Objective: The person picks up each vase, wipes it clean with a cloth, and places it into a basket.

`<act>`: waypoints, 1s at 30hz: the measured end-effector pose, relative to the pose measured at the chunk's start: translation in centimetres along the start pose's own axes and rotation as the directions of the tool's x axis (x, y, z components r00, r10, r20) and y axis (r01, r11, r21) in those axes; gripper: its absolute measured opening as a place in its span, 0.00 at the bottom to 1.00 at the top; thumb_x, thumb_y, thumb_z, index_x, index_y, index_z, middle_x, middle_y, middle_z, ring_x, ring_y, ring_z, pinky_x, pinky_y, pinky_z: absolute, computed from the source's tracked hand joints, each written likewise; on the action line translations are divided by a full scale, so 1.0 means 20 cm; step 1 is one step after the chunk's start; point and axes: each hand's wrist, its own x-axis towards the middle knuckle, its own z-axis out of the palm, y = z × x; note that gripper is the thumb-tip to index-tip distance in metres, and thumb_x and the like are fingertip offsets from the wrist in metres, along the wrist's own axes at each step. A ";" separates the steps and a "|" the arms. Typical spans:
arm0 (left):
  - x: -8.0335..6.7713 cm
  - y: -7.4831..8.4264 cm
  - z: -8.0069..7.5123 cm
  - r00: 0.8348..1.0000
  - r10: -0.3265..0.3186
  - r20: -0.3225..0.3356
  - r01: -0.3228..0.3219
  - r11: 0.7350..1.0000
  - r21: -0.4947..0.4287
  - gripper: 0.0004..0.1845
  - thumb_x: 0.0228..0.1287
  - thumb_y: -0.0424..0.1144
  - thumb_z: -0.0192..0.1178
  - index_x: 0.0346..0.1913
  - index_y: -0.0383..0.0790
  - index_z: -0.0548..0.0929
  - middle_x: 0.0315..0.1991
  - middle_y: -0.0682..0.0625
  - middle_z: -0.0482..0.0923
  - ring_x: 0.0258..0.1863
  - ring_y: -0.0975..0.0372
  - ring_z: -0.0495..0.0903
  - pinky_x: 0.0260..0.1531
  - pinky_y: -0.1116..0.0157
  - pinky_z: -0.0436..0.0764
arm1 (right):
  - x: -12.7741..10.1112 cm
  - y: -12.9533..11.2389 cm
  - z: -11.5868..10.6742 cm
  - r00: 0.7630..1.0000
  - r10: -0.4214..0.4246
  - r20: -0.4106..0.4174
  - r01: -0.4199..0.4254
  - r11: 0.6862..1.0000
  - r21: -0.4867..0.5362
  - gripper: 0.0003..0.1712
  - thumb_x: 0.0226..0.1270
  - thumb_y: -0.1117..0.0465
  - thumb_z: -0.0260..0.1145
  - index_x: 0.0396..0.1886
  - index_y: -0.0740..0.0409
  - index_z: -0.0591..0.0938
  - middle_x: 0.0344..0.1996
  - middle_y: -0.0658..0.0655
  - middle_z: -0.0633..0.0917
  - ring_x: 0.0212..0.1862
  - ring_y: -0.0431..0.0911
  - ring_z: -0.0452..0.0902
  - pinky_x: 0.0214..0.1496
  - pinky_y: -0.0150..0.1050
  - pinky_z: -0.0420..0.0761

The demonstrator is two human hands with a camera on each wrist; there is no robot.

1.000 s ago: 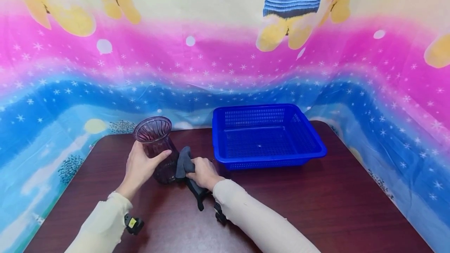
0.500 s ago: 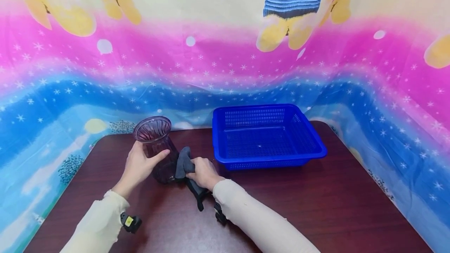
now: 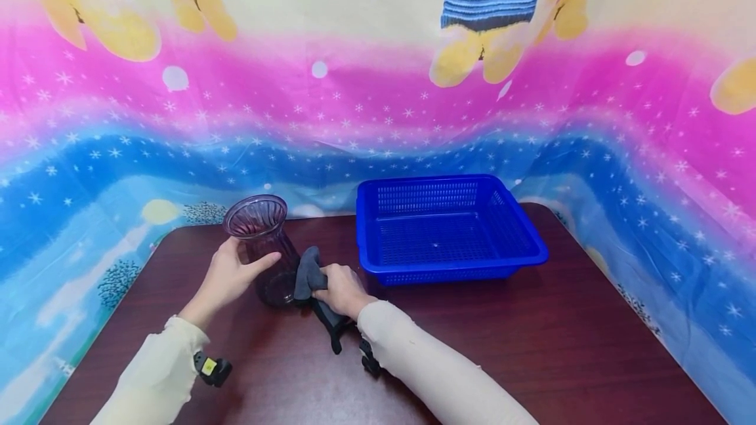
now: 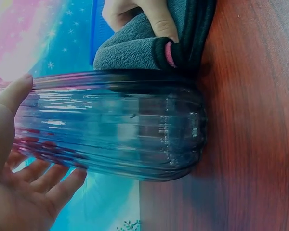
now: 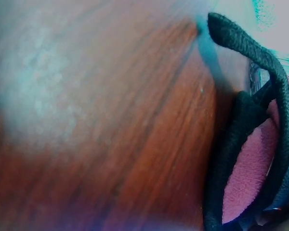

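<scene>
A purple-tinted, ribbed glass vase (image 3: pixel 268 244) with a flared rim stands on the table, leaning slightly. My left hand (image 3: pixel 227 274) grips its left side, the thumb across the front and the fingers reaching round behind. Bunched in my right hand (image 3: pixel 342 290) is a grey cloth (image 3: pixel 308 274), which touches the vase's lower right side. Black edging and a strip of pink show on the cloth (image 4: pixel 130 50) in the left wrist view. From the right wrist, the pink underside of the cloth (image 5: pixel 250 168) is visible, while the right hand is mostly hidden.
A blue plastic basket (image 3: pixel 369 261) with perforated sides sits at the back right of the dark wooden table (image 3: pixel 502 333). Behind the table hangs a printed curtain (image 3: pixel 378 110). Each sleeve carries a small black wrist camera (image 3: pixel 212 370).
My left wrist and forearm have shifted slightly left and down, and the left hand has turned a little with the vase. The right hand and cloth stay almost where they were.
</scene>
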 end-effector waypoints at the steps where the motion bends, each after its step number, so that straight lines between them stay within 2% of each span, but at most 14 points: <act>1: 0.00 0.00 -0.01 1.000 0.003 0.013 -0.003 1.000 -0.001 0.36 0.65 0.52 0.68 0.67 0.32 0.70 0.63 0.30 0.77 0.60 0.39 0.80 0.58 0.42 0.80 | 0.00 0.00 0.00 1.000 0.000 0.000 0.000 1.000 0.001 0.13 0.58 0.54 0.78 0.43 0.48 0.89 0.34 0.50 0.90 0.33 0.41 0.81 0.34 0.32 0.76; 8: 0.01 -0.01 -0.03 0.998 0.025 0.056 -0.025 1.000 0.002 0.32 0.67 0.51 0.67 0.63 0.31 0.74 0.58 0.31 0.81 0.57 0.41 0.82 0.57 0.43 0.81 | 0.00 0.00 0.00 1.000 0.011 0.012 -0.011 1.000 0.005 0.15 0.59 0.54 0.77 0.46 0.49 0.89 0.35 0.51 0.90 0.34 0.41 0.81 0.35 0.33 0.77; 21: 0.01 0.00 -0.02 0.999 -0.003 0.051 0.001 0.999 0.053 0.32 0.65 0.54 0.68 0.61 0.32 0.76 0.56 0.32 0.83 0.51 0.46 0.83 0.51 0.50 0.80 | 0.00 0.01 0.01 1.000 0.006 0.003 -0.006 1.000 -0.011 0.15 0.59 0.54 0.78 0.45 0.48 0.89 0.35 0.51 0.91 0.35 0.42 0.82 0.35 0.33 0.77; 25: 0.01 0.01 -0.02 0.998 -0.007 0.056 0.005 0.999 0.046 0.33 0.65 0.54 0.68 0.62 0.31 0.75 0.58 0.31 0.82 0.54 0.44 0.83 0.53 0.46 0.81 | 0.00 0.00 0.01 1.000 0.005 0.001 -0.005 0.999 -0.032 0.14 0.58 0.53 0.78 0.44 0.48 0.89 0.35 0.51 0.91 0.35 0.43 0.83 0.35 0.35 0.78; 30: 0.01 0.00 -0.03 0.998 -0.005 0.055 0.003 0.999 0.039 0.35 0.65 0.53 0.68 0.63 0.29 0.74 0.61 0.29 0.79 0.61 0.39 0.80 0.58 0.42 0.80 | 0.00 -0.01 0.02 0.999 -0.034 -0.012 0.033 0.999 -0.041 0.13 0.58 0.54 0.77 0.43 0.49 0.89 0.34 0.49 0.90 0.36 0.43 0.84 0.36 0.34 0.78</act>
